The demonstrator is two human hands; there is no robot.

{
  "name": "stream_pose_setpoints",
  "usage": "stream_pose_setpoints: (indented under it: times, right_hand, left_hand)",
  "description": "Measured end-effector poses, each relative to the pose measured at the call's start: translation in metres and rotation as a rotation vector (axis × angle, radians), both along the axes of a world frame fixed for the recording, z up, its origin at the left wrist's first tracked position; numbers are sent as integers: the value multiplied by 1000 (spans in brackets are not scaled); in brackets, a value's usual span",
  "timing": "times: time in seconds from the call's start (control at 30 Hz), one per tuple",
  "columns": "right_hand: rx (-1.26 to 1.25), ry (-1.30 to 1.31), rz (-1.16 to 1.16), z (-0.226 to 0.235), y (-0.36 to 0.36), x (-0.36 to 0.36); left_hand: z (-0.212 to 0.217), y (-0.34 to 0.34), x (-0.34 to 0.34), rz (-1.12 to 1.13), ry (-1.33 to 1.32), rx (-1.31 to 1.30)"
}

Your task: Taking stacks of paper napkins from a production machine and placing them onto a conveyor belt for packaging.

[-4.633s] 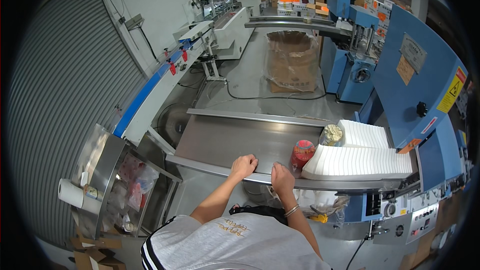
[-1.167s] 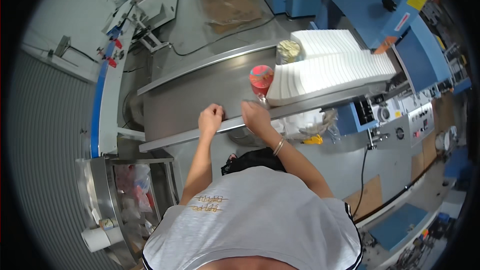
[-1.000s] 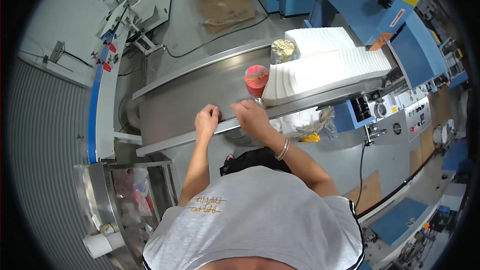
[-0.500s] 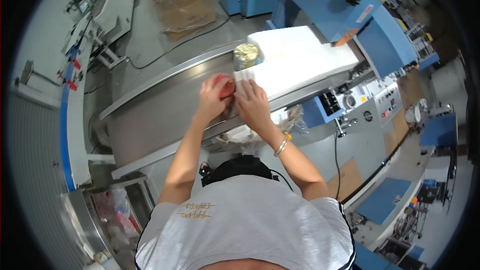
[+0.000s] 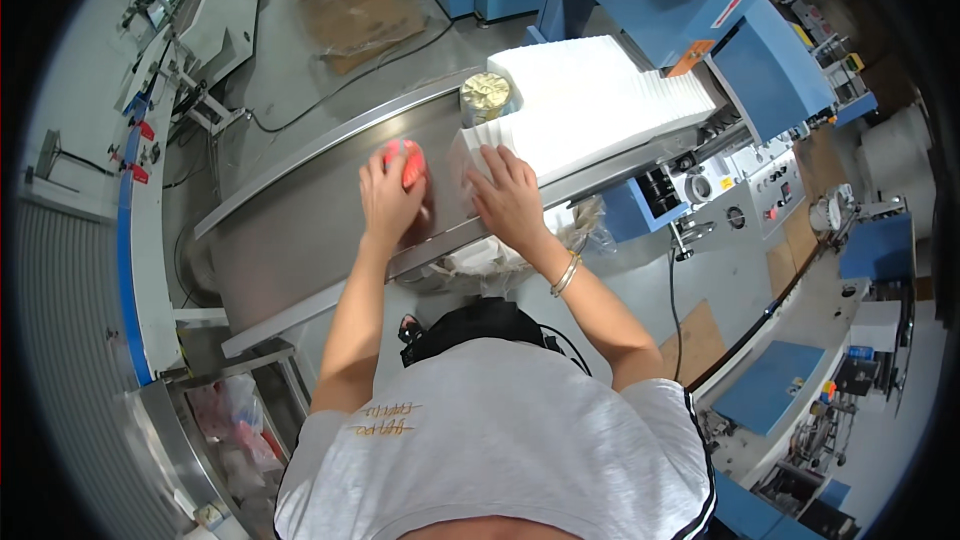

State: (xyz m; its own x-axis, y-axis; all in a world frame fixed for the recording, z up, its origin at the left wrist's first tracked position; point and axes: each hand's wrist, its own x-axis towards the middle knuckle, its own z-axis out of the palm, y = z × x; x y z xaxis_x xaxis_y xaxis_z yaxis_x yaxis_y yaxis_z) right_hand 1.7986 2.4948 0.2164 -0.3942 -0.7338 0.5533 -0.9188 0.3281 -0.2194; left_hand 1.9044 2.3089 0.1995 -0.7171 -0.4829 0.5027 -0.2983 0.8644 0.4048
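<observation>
My left hand (image 5: pixel 388 202) is closed on a small rounded red object (image 5: pixel 413 166) whose kind I cannot make out. It is over the metal channel (image 5: pixel 300 240), left of a row of white sheets or thin pads (image 5: pixel 590 105) packed face to face. My right hand (image 5: pixel 508 202) lies with its fingers spread against the near left end of that row, where the pale end piece is blurred. Just beyond that hand, a cylindrical can-like thing with a crinkled gold top (image 5: pixel 486 92) stands against the far left corner of the row.
A blue machine housing (image 5: pixel 640 0) rises over the row's right end. The channel has raised metal rails (image 5: pixel 330 155). Below its near side hangs a clear plastic bag (image 5: pixel 590 225) with white contents. A lined cardboard box (image 5: pixel 360 0) stands beyond, beside a cable on the floor.
My left hand has moved left with the red object, away from the end of the white row. My right hand stays at the row's end, its fingers slightly shifted.
</observation>
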Motion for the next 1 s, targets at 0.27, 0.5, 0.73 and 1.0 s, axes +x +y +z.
stream_pose_setpoints:
  times: [0.27,0.5,0.73,1.0]
  right_hand:
    - [-33,-73,50,25,8,11]
    - [-90,-302,136,9,52,19]
    - [-143,-404,19,-12,49,-1]
    - [-169,-436,155,-15,51,-20]
  left_hand:
    - [-4,37,-6,-231,-317,149]
    - [-17,76,-24,-352,-148,694]
    - [-32,82,-39,-208,-43,509]
    - [-36,85,-45,-251,17,436]
